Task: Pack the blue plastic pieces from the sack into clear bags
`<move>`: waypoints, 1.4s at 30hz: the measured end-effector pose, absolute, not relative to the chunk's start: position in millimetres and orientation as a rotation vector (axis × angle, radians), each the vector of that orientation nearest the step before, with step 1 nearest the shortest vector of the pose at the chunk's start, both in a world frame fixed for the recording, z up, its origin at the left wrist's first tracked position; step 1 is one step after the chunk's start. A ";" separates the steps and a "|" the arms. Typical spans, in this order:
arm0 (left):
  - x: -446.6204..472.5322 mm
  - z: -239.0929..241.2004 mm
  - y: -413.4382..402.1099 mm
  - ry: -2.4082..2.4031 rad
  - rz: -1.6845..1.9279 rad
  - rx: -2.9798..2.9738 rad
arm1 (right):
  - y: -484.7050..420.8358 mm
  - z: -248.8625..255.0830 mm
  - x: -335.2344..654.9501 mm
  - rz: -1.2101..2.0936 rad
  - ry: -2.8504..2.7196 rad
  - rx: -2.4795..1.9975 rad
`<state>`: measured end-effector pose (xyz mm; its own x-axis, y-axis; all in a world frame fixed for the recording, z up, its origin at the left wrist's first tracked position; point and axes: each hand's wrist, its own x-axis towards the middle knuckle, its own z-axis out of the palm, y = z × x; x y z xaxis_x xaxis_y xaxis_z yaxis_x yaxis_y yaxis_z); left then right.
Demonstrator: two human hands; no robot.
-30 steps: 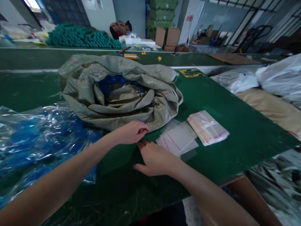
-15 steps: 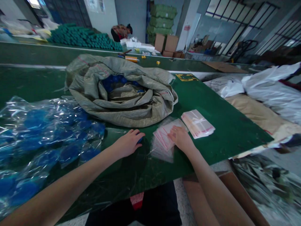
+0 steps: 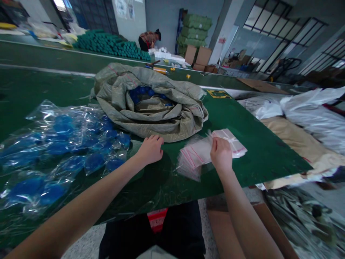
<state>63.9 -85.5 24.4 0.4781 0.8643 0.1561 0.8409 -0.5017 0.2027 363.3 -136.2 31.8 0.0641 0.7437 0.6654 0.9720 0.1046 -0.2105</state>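
My left hand (image 3: pixel 151 149) rests on the green table at the near edge of the sack (image 3: pixel 161 124), its fingers curled downward. The blue round piece seen under it half a second earlier is now hidden by the hand. Between the thumb and fingers of my right hand (image 3: pixel 221 153) is pinched a clear plastic bag (image 3: pixel 206 149), lifted at one corner. Under and beside it lie fanned-out bags (image 3: pixel 190 163) with pink strips. A banded stack of bags (image 3: pixel 235 144) sits just right of that hand. Blue pieces show inside the sack's opening.
Many bagged blue round pieces (image 3: pixel 64 144) cover the table's left side. White and tan sacks (image 3: pixel 309 108) lie to the right. A cardboard box (image 3: pixel 223 230) stands below the near edge. Beyond are green rolls (image 3: pixel 110 45), an orange tape roll (image 3: pixel 160 70) and a person bending (image 3: pixel 148 39).
My right hand has moved right and drawn a clear bag up off the fanned bags. My left hand stays near the sack, and the blue piece under it no longer shows. The view has shifted.
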 end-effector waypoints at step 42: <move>22.7 52.7 -87.5 1.547 1.332 2.045 | -70.6 18.4 233.7 1.511 -1.142 -1.174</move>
